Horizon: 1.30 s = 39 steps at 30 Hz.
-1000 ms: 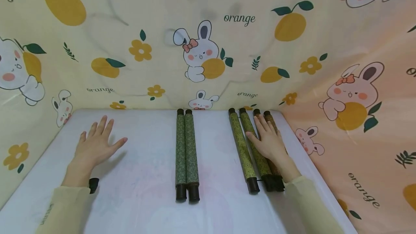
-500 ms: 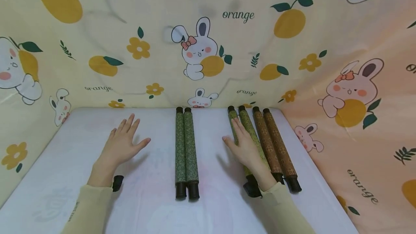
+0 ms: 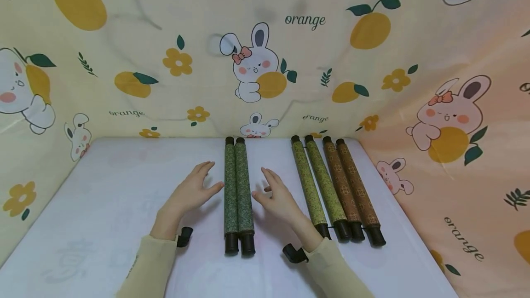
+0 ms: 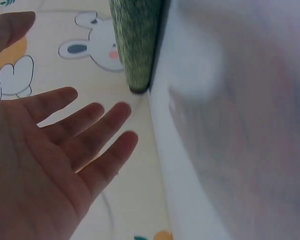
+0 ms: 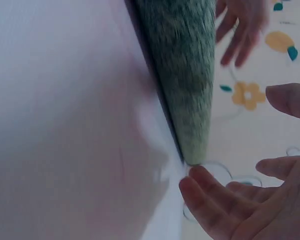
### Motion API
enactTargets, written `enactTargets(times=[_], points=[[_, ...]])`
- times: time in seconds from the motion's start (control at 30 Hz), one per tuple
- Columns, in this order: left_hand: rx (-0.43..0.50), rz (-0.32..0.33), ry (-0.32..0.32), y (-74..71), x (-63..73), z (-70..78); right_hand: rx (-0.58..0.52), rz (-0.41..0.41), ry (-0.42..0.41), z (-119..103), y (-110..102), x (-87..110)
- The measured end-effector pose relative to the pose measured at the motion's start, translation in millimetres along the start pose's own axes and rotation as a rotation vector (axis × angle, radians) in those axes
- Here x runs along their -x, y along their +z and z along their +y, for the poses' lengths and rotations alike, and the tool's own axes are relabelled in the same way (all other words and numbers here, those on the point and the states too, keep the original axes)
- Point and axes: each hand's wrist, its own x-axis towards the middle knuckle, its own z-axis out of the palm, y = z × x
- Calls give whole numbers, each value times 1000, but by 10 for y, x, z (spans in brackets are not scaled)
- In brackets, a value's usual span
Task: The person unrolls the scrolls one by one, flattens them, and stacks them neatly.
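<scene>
A scroll (image 3: 244,187) covered in mottled green, its two rolls side by side with dark end knobs, lies lengthwise at the table's middle. My left hand (image 3: 189,193) is at its left side, fingers relaxed and thumb tip right at the roll's edge. On the other side, my right hand (image 3: 279,199) hovers with fingers loosely bent and thumb toward the roll. Both palms face the scroll, and neither hand grips anything. In the right wrist view, the green scroll (image 5: 184,75) stands between my right fingers and the blurred left hand (image 5: 242,25).
To the right lie a yellow-green scroll (image 3: 325,183) and a brown patterned scroll (image 3: 358,187), each with two rolls. A white sheet covers the table (image 3: 103,206). Printed cloth (image 3: 165,13) with rabbits and oranges hangs behind and at both sides.
My right hand has moved left, from over the brown and yellow-green scrolls to beside the green one. My left hand has come in rightward. The scrolls have stayed in place.
</scene>
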Motion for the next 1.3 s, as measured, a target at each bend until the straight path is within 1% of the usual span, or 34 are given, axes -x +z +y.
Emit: enactTargets(times=[0.13,0.27,0.43,0.63,0.73,0.93,1.07,1.3], points=[[77,-5,4,115,-50,65,-12,-69,-16,-61,143,-12],[113,-37,-11,206,-79,118,6,-101,-51,-86,247,-27],[91,-95,-24,317,-95,169,68,-121,-48,-89,330,-15],[58,-102,-24,407,-94,218,130,-115,-50,-101,377,14],[60,-102,-36,421,-96,234,151,-100,-60,-100,391,9],[66,-103,-51,405,-116,208,172,-101,-67,-101,399,-23],[74,-120,-43,396,-118,179,149,-96,-67,-96,371,-27],[90,-135,-33,335,-84,151,62,-97,-50,-15,288,-48]])
